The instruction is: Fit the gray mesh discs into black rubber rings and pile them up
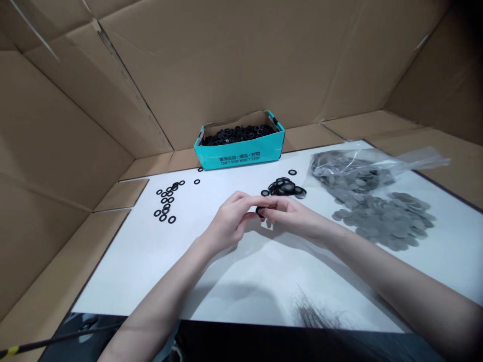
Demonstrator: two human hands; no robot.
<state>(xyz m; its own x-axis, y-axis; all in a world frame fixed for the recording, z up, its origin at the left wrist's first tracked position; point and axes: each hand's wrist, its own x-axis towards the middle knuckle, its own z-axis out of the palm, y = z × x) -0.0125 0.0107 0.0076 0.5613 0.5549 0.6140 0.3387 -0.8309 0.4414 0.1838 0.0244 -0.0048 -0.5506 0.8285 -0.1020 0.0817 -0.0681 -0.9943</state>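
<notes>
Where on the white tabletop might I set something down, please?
The white tabletop has bare room between the scattered black rings, its near edge and the left forearm; another patch lies between the teal box, those rings and the left hand. Grey discs and a plastic bag crowd the right side, and a black pile sits beyond the right hand.
</notes>
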